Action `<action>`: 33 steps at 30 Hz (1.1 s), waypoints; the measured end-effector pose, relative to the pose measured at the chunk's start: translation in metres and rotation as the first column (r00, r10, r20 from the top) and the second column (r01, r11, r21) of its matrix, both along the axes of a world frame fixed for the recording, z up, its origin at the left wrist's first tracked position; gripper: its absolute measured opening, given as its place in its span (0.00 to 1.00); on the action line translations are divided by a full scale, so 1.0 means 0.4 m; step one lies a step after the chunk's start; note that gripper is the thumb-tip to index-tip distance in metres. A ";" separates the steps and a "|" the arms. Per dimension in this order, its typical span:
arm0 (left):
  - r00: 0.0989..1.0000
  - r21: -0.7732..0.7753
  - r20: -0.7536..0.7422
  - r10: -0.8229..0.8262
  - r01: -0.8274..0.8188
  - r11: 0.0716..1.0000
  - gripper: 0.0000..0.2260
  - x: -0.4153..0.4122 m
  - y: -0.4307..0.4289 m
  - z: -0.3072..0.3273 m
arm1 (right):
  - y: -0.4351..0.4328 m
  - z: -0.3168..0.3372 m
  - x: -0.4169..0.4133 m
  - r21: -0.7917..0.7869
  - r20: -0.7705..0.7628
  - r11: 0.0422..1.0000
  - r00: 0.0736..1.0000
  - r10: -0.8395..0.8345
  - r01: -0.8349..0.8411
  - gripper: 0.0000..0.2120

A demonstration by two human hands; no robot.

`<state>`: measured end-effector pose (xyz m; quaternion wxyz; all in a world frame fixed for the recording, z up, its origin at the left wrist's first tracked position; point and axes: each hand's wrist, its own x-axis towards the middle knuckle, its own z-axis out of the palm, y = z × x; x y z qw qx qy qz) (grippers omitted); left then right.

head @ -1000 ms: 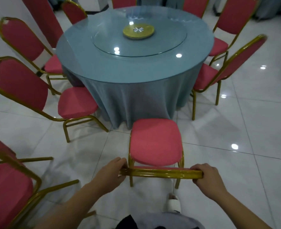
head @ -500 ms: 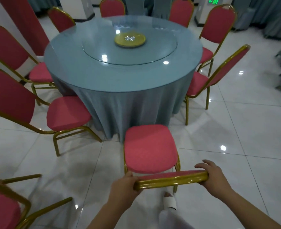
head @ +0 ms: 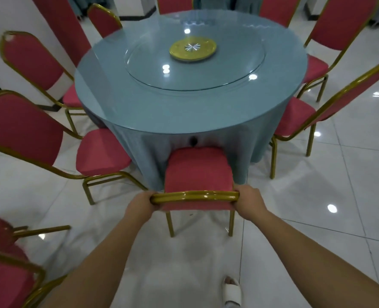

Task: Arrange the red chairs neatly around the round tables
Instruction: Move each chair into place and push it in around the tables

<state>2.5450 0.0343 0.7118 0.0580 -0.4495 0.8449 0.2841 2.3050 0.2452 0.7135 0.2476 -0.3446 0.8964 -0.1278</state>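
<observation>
The left hand is curled round one end of the gold top rail of a red chair, and the right hand is curled round the other end, so the rail is gripped at both corners. This two-ended hold is judged to be chosen so that the chair can be steered straight and kept from twisting. Both arms are stretched forward, nearly straight, and drawn in toward the rail, a pose suited to pushing rather than lifting. The two rear legs are seen standing on the floor.

The front of the seat is set against the hanging tablecloth, just under the edge of the round tabletop, so the chair is judged to be almost home. It is flanked by a chair on the left, turned at an angle, and a chair on the right, each near but not touching it. The gap between them is thus filled. A glass turntable with a gold disc is carried at the tabletop's middle. More red chairs are ringed round the far side. A white slipper is planted on the floor behind the chair.
</observation>
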 end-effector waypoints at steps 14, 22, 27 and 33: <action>0.995 -0.032 0.078 0.066 -0.063 0.997 0.05 -0.126 -0.024 -0.003 | -0.057 -0.029 -0.146 -0.050 -0.005 0.998 0.999 0.037 -0.037 0.06; 0.950 -0.087 0.313 -0.012 0.041 0.995 0.03 -0.112 0.052 0.070 | 0.014 0.000 -0.149 0.082 -0.072 0.969 0.968 0.240 -0.234 0.10; 0.963 -0.066 0.266 0.046 -0.029 0.997 0.06 -0.082 0.129 0.061 | 0.086 -0.044 -0.109 0.043 -0.113 0.971 0.965 0.237 -0.234 0.09; 0.951 0.139 0.302 -0.072 0.031 0.990 0.37 -0.157 0.162 0.138 | 0.151 -0.025 -0.172 -0.182 0.387 0.965 0.889 0.247 -0.189 0.33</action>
